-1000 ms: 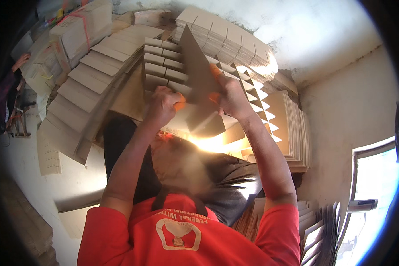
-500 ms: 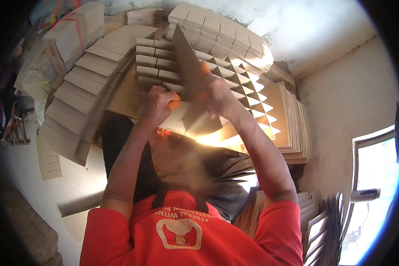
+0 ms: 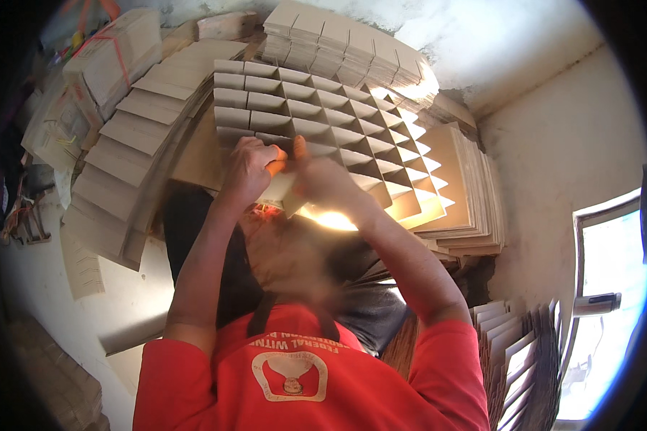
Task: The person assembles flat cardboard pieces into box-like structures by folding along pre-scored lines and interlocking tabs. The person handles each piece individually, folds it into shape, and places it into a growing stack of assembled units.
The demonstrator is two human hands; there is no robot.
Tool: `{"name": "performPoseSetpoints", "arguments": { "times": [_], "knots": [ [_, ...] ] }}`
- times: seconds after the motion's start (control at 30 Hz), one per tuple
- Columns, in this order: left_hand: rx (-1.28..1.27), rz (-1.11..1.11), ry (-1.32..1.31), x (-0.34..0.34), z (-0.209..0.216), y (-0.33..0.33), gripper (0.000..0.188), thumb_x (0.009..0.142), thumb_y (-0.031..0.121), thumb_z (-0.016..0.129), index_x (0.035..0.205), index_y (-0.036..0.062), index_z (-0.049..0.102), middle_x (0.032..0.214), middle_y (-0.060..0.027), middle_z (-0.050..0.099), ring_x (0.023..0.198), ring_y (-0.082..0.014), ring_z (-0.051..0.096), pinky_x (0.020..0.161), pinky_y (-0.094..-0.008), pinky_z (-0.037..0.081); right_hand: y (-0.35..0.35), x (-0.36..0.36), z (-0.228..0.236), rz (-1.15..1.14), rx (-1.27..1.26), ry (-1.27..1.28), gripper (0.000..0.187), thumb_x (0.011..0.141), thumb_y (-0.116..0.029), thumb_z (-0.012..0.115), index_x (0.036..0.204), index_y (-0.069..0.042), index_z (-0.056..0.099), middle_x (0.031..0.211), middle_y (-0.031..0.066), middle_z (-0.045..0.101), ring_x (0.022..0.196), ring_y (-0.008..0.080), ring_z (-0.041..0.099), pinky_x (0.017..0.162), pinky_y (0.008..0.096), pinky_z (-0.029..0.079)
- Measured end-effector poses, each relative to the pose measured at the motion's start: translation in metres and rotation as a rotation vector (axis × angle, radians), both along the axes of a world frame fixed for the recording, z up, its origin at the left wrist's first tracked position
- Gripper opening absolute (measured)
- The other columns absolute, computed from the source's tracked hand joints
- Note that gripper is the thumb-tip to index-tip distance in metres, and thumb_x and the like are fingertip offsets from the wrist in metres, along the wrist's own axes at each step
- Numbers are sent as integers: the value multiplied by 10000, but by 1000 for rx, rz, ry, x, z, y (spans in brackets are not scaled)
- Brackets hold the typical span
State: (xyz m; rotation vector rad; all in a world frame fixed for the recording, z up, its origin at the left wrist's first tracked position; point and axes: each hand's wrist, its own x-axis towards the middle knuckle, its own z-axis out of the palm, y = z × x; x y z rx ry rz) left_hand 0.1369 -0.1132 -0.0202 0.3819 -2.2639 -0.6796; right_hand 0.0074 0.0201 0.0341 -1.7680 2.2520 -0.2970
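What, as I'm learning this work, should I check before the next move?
1. Grid within reach: ok.
2. Left hand at the grid's near-left part: ok.
3. Right hand grip: cannot tell, blurred.
4. Orange finger covers on both hands: ok.
5. Clear view of the grid's near-left part: not ok, the hands hide some.
6. Slotted stack beyond the grid: ok.

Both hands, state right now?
Left hand: closed, at the cardboard grid; anything held is hidden.
Right hand: blurred; open or closed can't be told.
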Motion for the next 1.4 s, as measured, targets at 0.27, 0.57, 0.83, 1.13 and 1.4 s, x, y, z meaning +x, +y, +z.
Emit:
{"name": "performPoseSetpoints", "arguments": {
  "times": [0.27, 0.57, 0.83, 1.13, 1.4],
  "knots": [
    [-116, -49, 71, 5, 21, 10, 380, 705, 64, 795, 1074, 67, 708, 835, -120, 648, 895, -304, 585, 848, -410, 468, 103, -129, 12, -463, -740, 420, 377, 833, -100, 697, 1206, -122, 644, 826, 102, 696, 637, 274, 659, 596, 381, 542],
    [-140, 157, 3, 26, 20, 0, 610, 663, 62, 842, 1242, 68, 648, 1155, -107, 652, 1148, -306, 543, 987, -429, 446, 260, -235, -19, -967, -49, 587, 413, 828, -140, 693, 1185, 23, 564, 1140, 229, 595, 1122, 384, 548, 925, 476, 487],
    [-169, 154, -104, 35, 9, -18, 554, 737, 104, 813, 1262, 57, 643, 1229, -128, 609, 1185, -301, 518, 1005, -422, 425, 284, -270, -33, -1013, -165, 515, 292, 792, -93, 696, 1038, 6, 575, 992, 210, 661, 934, 392, 643, 853, 463, 513],
    [-180, 205, -14, 28, 8, -9, 576, 689, 168, 851, 1231, 110, 667, 1162, -100, 637, 1117, -305, 551, 975, -430, 420, 303, -269, 28, -944, -1287, 314, 264, 830, 66, 629, 1080, -5, 585, 974, 158, 685, 853, 210, 647, 760, 297, 514],
    [-71, 277, -2, 43, 14, -10, 538, 707, 194, 853, 1207, 82, 690, 1196, -116, 613, 1112, -271, 564, 960, -387, 451, 149, -141, 171, -617, -1386, -351, 562, 821, 203, 508, 1362, 51, 501, 1034, 128, 682, 901, 151, 643, 859, 270, 531]
  ]
}}
